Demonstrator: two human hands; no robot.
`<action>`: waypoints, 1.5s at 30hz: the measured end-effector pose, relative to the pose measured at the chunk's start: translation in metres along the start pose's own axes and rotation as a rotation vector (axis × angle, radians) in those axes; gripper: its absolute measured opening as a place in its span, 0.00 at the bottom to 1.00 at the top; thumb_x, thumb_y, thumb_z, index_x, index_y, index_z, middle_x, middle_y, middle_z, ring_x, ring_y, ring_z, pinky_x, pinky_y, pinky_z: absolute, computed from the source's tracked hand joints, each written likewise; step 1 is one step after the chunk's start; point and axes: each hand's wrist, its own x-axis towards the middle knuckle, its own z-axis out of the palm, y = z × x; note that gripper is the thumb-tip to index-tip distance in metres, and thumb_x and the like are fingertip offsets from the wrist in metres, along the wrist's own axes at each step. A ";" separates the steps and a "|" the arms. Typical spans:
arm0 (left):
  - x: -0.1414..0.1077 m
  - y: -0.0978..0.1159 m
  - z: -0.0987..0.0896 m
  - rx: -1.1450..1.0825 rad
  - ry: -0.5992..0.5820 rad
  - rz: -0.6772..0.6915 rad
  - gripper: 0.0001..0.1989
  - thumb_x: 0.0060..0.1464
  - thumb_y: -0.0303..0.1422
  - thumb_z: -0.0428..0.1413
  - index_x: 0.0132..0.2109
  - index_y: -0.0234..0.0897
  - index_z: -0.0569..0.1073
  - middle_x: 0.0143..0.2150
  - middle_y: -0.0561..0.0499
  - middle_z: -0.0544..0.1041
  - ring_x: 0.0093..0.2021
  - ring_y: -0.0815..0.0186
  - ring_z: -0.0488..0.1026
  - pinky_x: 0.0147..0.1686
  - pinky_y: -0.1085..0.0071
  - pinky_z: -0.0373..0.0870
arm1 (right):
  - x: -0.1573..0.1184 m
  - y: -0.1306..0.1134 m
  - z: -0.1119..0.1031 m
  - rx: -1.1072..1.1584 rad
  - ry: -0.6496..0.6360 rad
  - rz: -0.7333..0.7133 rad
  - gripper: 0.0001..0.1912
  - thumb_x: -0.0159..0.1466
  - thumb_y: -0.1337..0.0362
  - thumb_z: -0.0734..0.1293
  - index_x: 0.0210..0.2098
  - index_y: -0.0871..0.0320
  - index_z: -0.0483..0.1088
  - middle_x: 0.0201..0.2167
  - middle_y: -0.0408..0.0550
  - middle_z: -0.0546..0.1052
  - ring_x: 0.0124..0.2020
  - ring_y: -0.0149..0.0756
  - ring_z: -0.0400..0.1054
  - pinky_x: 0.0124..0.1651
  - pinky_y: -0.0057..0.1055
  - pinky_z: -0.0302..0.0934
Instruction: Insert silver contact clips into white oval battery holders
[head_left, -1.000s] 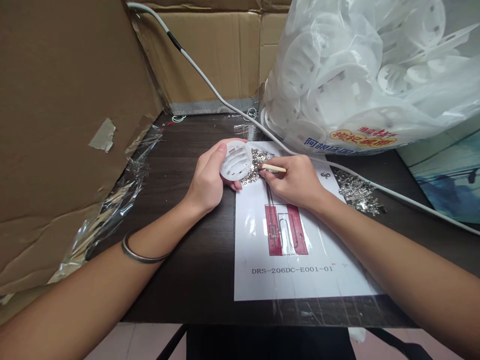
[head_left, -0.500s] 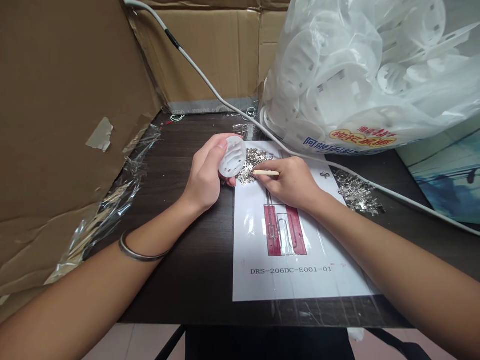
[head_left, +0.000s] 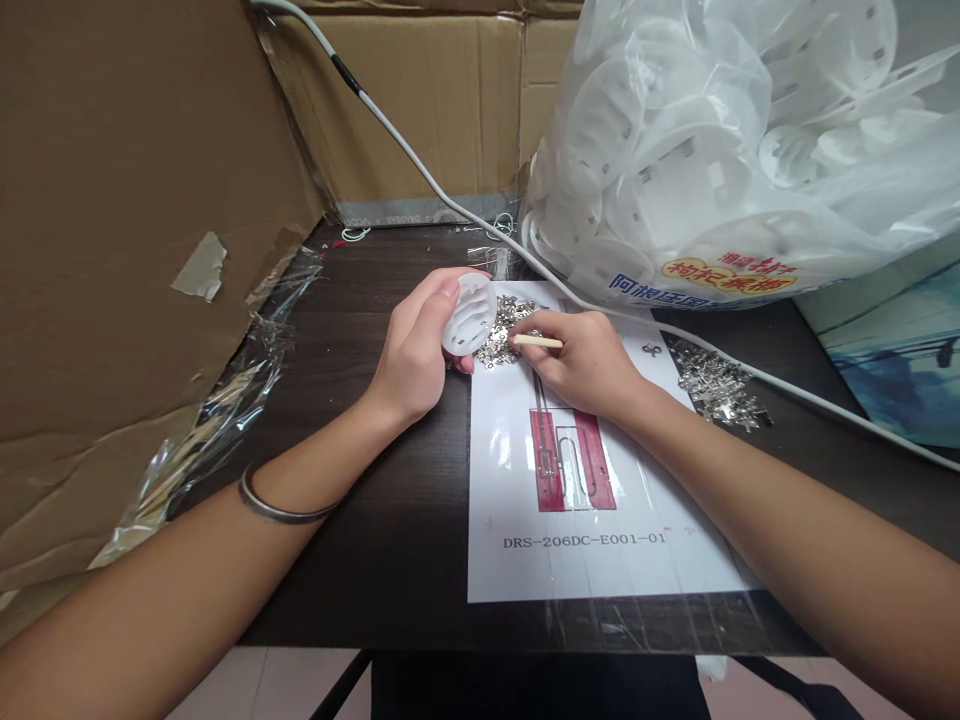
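A round white plastic disc with slots is gripped at its left edge by my left hand, thumb on its face. Just right of the disc, a pile of small silvery metal pieces lies on a printed sheet. My right hand is closed around a short pale wooden stick, its tip over the near side of that pile. Whether the tip or fingers also carry a metal piece is too small to tell.
A clear bag full of white discs stands at the back right. A white cable crosses in front of it. More metal pieces lie right of the sheet. Cardboard walls rise behind and at the left of the dark table.
Both hands, the disc and the stick show only a slight shift in view, as does the sheet. Each hand keeps its hold.
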 end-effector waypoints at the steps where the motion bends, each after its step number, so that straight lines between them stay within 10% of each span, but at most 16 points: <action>1: 0.000 0.000 0.000 -0.004 -0.001 -0.001 0.19 0.66 0.45 0.49 0.48 0.36 0.76 0.32 0.50 0.77 0.19 0.71 0.69 0.18 0.73 0.66 | -0.001 -0.001 0.000 0.005 -0.013 -0.016 0.19 0.63 0.70 0.68 0.49 0.52 0.84 0.36 0.49 0.86 0.35 0.43 0.77 0.40 0.39 0.64; 14: -0.002 -0.002 -0.001 0.013 -0.013 0.010 0.19 0.67 0.44 0.48 0.49 0.36 0.76 0.30 0.51 0.76 0.19 0.70 0.70 0.20 0.71 0.67 | -0.001 0.001 0.002 0.089 -0.039 -0.074 0.18 0.63 0.72 0.67 0.45 0.51 0.86 0.40 0.48 0.87 0.42 0.45 0.82 0.45 0.40 0.70; 34: -0.002 -0.001 0.003 -0.095 -0.111 -0.093 0.28 0.64 0.59 0.49 0.49 0.38 0.74 0.25 0.51 0.76 0.22 0.64 0.76 0.25 0.67 0.77 | -0.004 0.001 -0.001 0.268 0.307 -0.039 0.06 0.69 0.67 0.62 0.37 0.53 0.70 0.37 0.46 0.82 0.37 0.38 0.74 0.43 0.35 0.65; 45: -0.006 0.001 0.005 -0.213 -0.244 -0.185 0.32 0.61 0.62 0.52 0.47 0.34 0.77 0.22 0.50 0.77 0.21 0.63 0.77 0.23 0.67 0.78 | -0.005 0.004 -0.002 0.522 0.236 -0.079 0.07 0.67 0.63 0.69 0.36 0.56 0.80 0.35 0.46 0.84 0.36 0.37 0.76 0.39 0.36 0.67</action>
